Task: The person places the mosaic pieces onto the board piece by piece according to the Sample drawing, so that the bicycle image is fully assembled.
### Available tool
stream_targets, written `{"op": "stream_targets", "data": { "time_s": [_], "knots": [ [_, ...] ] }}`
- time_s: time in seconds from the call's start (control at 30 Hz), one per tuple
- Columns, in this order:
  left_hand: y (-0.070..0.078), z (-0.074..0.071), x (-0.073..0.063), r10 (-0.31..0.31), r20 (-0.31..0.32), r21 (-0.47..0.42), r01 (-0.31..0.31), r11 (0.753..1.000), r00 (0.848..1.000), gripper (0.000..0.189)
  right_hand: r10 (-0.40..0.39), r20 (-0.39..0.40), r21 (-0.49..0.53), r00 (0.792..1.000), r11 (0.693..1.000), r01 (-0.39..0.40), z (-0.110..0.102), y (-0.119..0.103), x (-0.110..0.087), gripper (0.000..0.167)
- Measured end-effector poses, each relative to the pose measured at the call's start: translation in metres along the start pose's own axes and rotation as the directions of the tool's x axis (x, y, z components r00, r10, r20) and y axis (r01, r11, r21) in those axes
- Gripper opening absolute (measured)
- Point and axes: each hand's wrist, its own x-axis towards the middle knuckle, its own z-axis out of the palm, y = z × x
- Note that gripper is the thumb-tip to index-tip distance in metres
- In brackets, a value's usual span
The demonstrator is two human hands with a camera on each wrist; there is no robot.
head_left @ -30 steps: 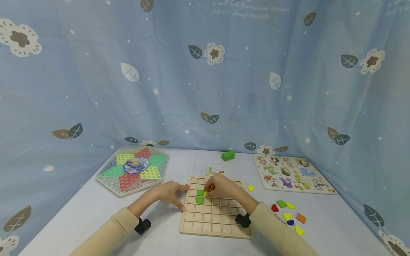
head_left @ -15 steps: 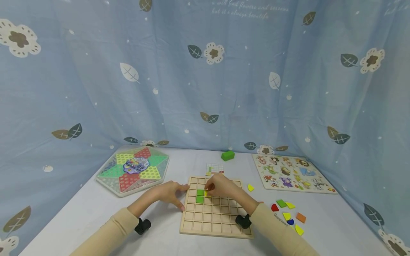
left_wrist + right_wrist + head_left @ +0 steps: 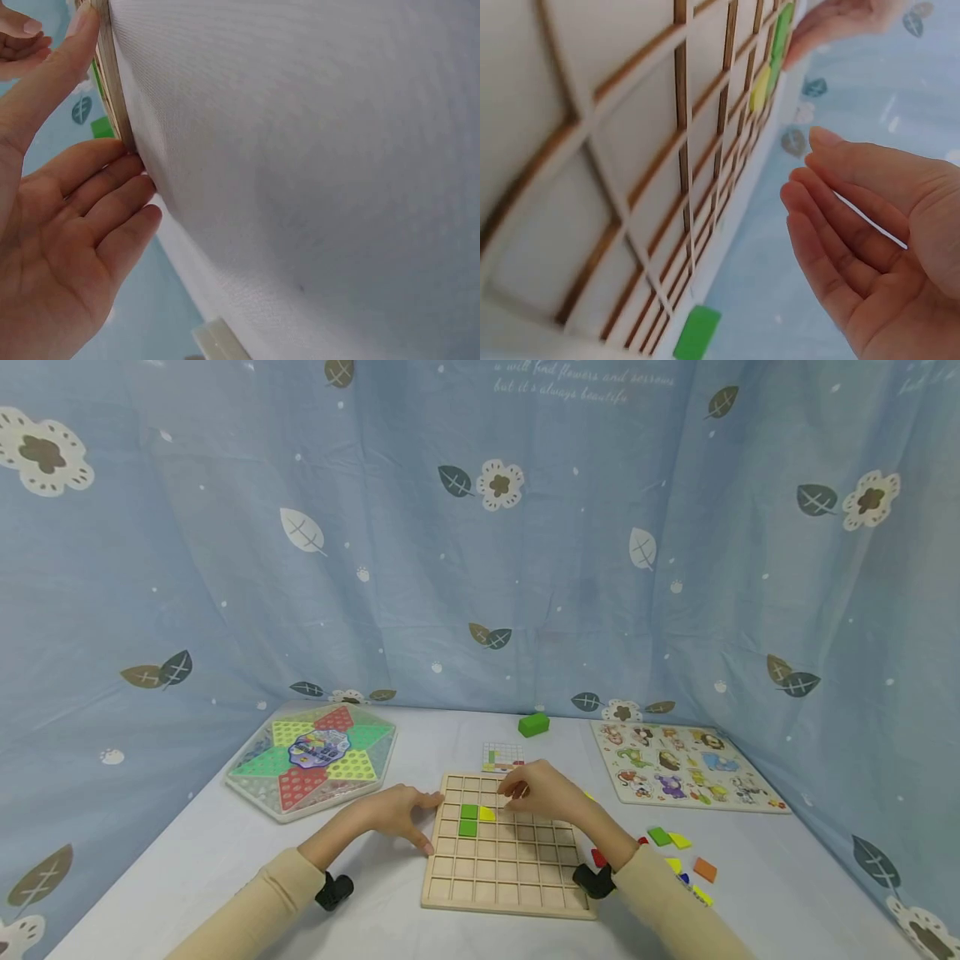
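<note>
A wooden grid board [image 3: 507, 870] lies on the white table. Two green square tiles [image 3: 468, 828] sit in cells near its upper left, with a yellow rounded tile [image 3: 487, 814] in the cell beside the upper one. My left hand [image 3: 397, 814] touches the board's left edge with thumb and fingertips, the fingers nearly straight in the left wrist view. Above the board's upper part hovers my right hand [image 3: 551, 792]. Its thumb and fingers are loosely bent, and nothing shows between them in the right wrist view.
A printed pattern card [image 3: 502, 755] and a green block [image 3: 534, 725] lie behind the board. Loose coloured tiles, such as an orange one [image 3: 705, 869], are scattered at right. An animal puzzle board [image 3: 678, 803] stands back right, a hexagonal game box [image 3: 258, 802] at left.
My right hand has let go of the yellow tile, which stays in its cell, and has moved up and to the right. The left hand has kept its place.
</note>
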Motion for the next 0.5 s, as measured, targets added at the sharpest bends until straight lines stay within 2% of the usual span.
{"op": "stream_targets", "data": {
  "time_s": [0.3,0.5],
  "knots": [
    [0.000,0.001,0.000,0.003,-0.002,-0.014,-0.003,1.000,1.000,0.086,0.075,-0.038,-0.029,0.996,0.997,-0.076,-0.019,0.017,-0.027,0.020],
    [0.001,0.000,-0.001,0.005,-0.005,-0.017,-0.005,1.000,1.000,0.086,0.098,-0.057,-0.054,0.994,0.993,-0.101,-0.031,0.034,-0.047,0.020]
  ]
}}
